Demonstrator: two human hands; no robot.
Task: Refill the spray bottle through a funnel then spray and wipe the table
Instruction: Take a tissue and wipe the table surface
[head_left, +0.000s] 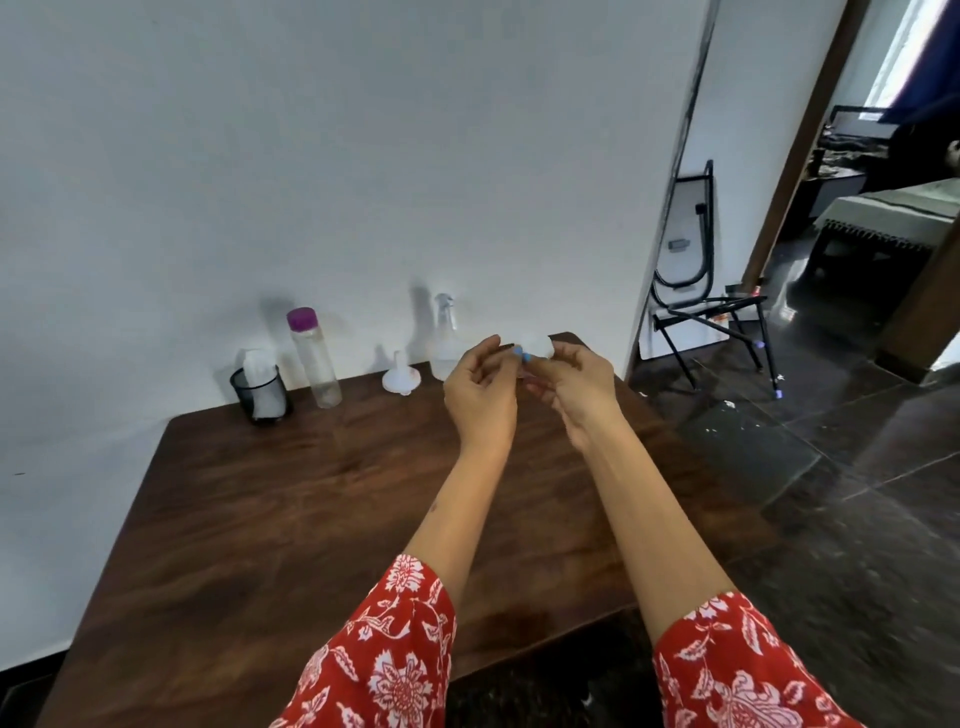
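A clear spray bottle (444, 338) stands at the table's far edge against the wall, partly hidden behind my left hand (480, 387). A white funnel (399, 376) sits upside down to its left. Further left stands a tall clear water bottle (314, 361) with a purple cap. Both hands are raised together above the far right part of the wooden table (291, 519). My right hand (571, 382) holds a small white object (537, 345) at its fingertips, and my left fingers pinch its near end. What the object is cannot be made out.
A black mesh cup (261, 392) holding white tissues stands at the far left of the table. To the right lie a dark tiled floor, a folded black metal frame (691, 249) leaning on the wall, and an open doorway.
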